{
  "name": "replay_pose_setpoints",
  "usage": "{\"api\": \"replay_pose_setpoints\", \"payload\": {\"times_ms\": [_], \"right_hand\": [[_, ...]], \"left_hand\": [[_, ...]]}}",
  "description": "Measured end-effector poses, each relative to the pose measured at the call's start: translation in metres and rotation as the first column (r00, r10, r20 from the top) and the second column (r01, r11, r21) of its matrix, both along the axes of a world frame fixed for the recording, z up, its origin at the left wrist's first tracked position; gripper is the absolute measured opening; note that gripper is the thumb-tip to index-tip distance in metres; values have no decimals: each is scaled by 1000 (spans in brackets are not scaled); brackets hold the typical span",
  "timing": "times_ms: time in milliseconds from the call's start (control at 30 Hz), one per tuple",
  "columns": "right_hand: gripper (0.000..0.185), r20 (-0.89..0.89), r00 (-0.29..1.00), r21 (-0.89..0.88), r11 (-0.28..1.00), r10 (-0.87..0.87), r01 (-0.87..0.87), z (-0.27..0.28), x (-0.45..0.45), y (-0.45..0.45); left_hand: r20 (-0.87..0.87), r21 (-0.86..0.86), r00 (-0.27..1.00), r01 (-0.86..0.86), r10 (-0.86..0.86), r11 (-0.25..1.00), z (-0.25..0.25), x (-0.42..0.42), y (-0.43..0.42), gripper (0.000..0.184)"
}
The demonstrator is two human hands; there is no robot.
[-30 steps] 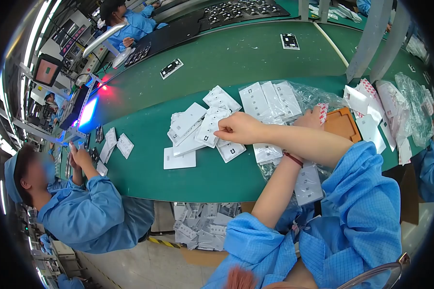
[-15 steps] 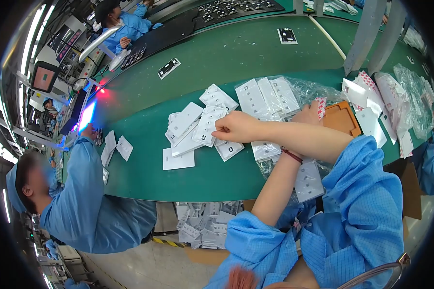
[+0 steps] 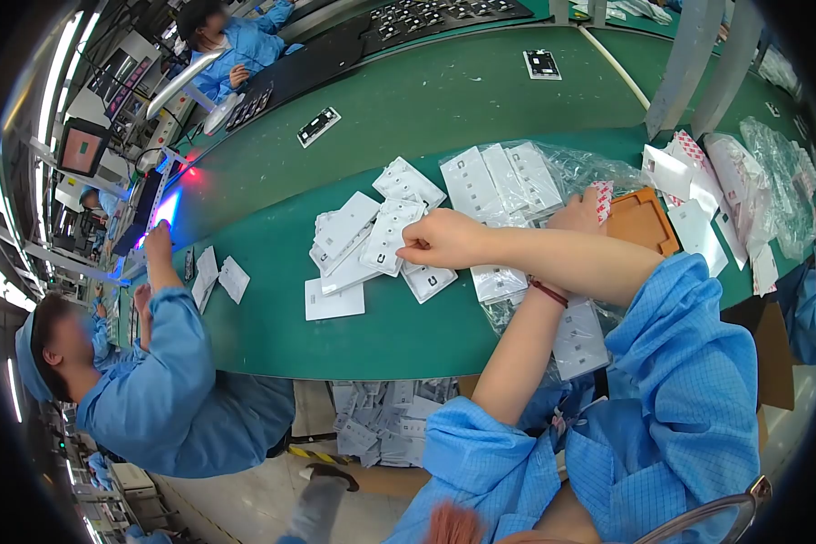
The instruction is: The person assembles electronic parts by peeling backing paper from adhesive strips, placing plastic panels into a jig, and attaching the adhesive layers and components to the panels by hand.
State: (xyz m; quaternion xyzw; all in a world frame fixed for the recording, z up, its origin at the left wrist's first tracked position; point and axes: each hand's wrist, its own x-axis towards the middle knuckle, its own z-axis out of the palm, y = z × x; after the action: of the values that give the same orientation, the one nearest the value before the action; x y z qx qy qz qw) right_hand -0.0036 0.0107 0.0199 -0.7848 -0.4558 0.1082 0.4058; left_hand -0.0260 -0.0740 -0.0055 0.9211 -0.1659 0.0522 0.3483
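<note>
My forearms cross, the right one lying over the left. My right hand [image 3: 442,238] is closed with its fingertips pinched together, beside a heap of flat white plates [image 3: 349,227] with small black markings; whatever it may hold is hidden. Partly covered by my right forearm, my left hand [image 3: 576,216] has its fingers closed at a red-and-white patterned strip [image 3: 603,201], next to an orange tray [image 3: 642,222]. Above my right wrist, more white plates [image 3: 499,181] lie in rows on clear plastic.
Crumpled plastic bags [image 3: 775,181] and patterned sheets [image 3: 684,168] lie at the right. A co-worker [image 3: 154,390] sits at the left near a glowing blue-white light [image 3: 166,208]. Black-and-white parts [image 3: 318,127] rest on the green belt. Below the table stands a box of white pieces [image 3: 394,422].
My hands have barely moved. The co-worker's raised arm has shifted, and their other hand now shows lower down. Someone's leg and dark shoe have come into view beneath the table.
</note>
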Motion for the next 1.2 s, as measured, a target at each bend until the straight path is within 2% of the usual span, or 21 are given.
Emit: {"api": "replay_pose_setpoints", "payload": {"times_ms": [200,367,433,467,500,533,567,600,667,700,733,833,967,1000,1100,1133,1167,1200], "right_hand": [[32,-5,1000,-23,1000,6,-6,-1,1,1],[29,134,987,174,983,-89,65,-9,1,24],[29,188,979,148,988,-78,51,-22,7,26],[30,217,974,210,978,-62,15,-21,9,21],[29,194,978,176,983,-82,48,-18,9,18],[25,158,979,261,962,-131,87,-16,6,17],[25,202,964,367,926,-174,90,-19,8,17],[23,188,959,368,921,-211,131,-20,7,15],[23,236,940,371,917,-245,146,-19,2,4],[26,269,944,283,952,-193,114,-14,-3,-6],[24,333,925,271,958,-182,91,-16,-7,-11],[23,432,882,267,961,-187,73,-14,-15,-41],[23,520,851,251,965,-72,-71,-3,-57,-50],[21,606,793,321,933,-68,-165,-11,-57,-50],[23,196,978,644,762,-72,-73,39,-90,-109],[33,79,997,681,729,12,-62,64,-96,-142],[38,128,989,856,512,-71,-74,96,-107,-184],[36,62,998,899,436,-32,-42,127,-115,-231]], "left_hand": [[8,-4,999,-39,39,999,-4,1,-2,34],[-13,-4,1000,-18,18,1000,-21,13,-4,39],[120,-190,992,54,-31,980,-23,12,-4,44],[82,-160,995,60,-48,985,-23,13,-3,44],[49,-127,997,69,-63,990,-23,14,-3,45],[25,-66,998,56,-54,996,-20,12,-3,44],[43,21,998,43,-44,999,-20,12,-5,44],[65,102,998,17,-23,995,-22,12,-4,44],[227,93,972,39,-59,995,-41,20,3,44],[116,169,993,-23,4,985,-18,7,-5,45],[86,257,994,-84,63,963,-20,9,-6,44],[185,245,980,-124,79,961,-21,5,-15,41],[281,279,957,-160,79,947,-12,-3,-18,42],[303,272,950,-169,83,947,-16,-3,-18,42],[218,111,973,-101,75,989,-21,0,-10,40],[211,122,973,-122,94,985,-10,-6,-17,41],[220,-15,974,-49,51,999,-21,-5,-11,41],[252,-160,968,22,19,987,-38,8,-5,41]]}}
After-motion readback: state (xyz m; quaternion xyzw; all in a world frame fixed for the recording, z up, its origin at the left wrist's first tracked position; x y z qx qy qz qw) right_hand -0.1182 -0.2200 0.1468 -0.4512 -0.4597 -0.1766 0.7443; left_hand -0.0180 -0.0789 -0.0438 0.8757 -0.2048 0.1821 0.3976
